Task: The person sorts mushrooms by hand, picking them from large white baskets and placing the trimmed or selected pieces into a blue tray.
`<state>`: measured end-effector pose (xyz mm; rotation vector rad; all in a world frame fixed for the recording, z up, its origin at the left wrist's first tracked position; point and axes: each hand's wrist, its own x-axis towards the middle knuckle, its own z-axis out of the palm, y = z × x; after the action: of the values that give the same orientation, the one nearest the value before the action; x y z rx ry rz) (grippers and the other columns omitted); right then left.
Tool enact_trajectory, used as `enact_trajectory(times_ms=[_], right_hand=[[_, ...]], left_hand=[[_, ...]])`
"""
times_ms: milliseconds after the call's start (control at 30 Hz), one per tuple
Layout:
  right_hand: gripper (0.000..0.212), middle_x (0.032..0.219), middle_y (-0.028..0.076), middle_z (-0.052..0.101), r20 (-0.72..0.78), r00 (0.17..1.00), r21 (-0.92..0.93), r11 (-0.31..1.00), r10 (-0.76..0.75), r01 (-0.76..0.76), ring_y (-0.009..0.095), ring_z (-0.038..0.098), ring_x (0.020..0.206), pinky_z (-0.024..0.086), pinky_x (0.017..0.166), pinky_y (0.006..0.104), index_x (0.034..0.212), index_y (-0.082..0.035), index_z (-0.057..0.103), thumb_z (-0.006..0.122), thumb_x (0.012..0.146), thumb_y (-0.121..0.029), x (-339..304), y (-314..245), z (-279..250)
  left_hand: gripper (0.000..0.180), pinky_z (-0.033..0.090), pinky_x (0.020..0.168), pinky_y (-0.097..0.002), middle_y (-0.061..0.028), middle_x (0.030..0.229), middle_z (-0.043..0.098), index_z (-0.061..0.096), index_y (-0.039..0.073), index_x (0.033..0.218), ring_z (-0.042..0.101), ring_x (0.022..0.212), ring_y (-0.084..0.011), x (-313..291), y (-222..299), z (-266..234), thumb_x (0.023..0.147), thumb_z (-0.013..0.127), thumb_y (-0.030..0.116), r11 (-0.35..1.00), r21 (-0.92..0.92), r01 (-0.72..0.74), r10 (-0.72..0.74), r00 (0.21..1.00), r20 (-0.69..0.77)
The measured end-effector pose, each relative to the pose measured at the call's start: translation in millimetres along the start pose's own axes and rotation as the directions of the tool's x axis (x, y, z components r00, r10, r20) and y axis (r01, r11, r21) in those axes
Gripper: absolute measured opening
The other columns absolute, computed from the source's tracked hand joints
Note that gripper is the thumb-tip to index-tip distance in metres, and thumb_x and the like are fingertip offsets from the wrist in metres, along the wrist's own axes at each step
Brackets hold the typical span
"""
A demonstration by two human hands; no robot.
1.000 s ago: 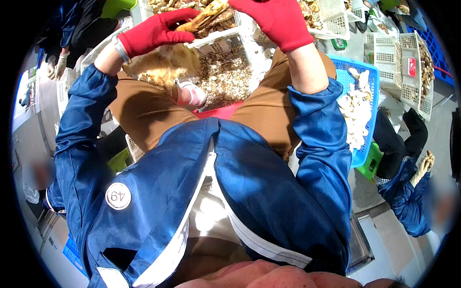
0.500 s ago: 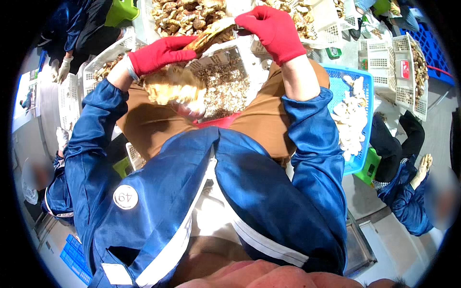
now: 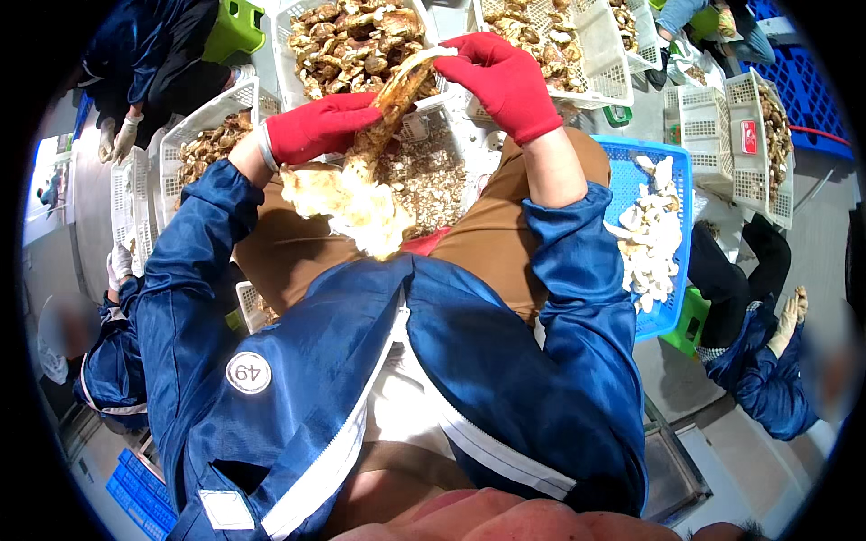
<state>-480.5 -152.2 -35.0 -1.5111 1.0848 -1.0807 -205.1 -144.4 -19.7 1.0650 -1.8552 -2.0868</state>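
Left hand (image 3: 323,126), in a red glove, is closed around the middle of a long brown mushroom stalk (image 3: 390,104), fingers wrapped over it. Right hand (image 3: 507,79), also in a red glove, pinches the pale upper end of the same stalk between fingertips and thumb. The stalk runs at a slant between the two grips, upper end toward the right hand. Just below the left grip hangs the mushroom's broad pale frilled base (image 3: 354,206), over the person's lap. Directly behind the grips sits a white slotted crate (image 3: 451,135) with small brown trimmings. Beyond it, further white crates hold whole brown mushrooms (image 3: 347,41). To the right of the right forearm, a blue basket (image 3: 672,180) holds pale cut pieces (image 3: 651,243). Other persons in blue jackets sit well apart on both sides.
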Motion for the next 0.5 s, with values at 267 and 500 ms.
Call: enact_trajectory(times_ms=[267, 500], right_hand=[[0.027, 0.091, 0.012, 0.072, 0.043, 0.990, 0.434, 0.890, 0.131, -0.137, 0.016, 0.069, 0.085, 0.054, 0.079, 0.0281, 0.096, 0.007, 0.071, 0.074, 0.083, -0.016, 7.2, 19.9, -14.3], [0.027, 0.097, 0.008, 0.072, 0.049, 0.999, -0.020, 1.000, -0.006, 0.007, 0.013, 0.067, 0.092, 0.052, 0.081, 0.0261, 0.104, 0.003, 0.071, 0.073, 0.085, -0.015, 6.3, 3.3, -7.7]], left_hand=[[0.052, 0.050, 0.095, -0.0352, -0.0099, 0.129, 0.059, 0.044, 0.002, 0.142, 0.060, 0.114, -0.0193, 1.0, -0.2, 13.2, 0.101, 0.052, 0.033, 0.917, -0.396, 0.047, -0.049, 0.999, 0.006], [0.053, 0.052, 0.096, -0.0447, -0.0117, 0.129, 0.057, 0.041, 0.008, 0.143, 0.060, 0.117, -0.0313, 2.6, 2.4, 29.1, 0.102, 0.046, 0.041, 0.790, -0.611, 0.046, -0.011, 0.998, 0.060]])
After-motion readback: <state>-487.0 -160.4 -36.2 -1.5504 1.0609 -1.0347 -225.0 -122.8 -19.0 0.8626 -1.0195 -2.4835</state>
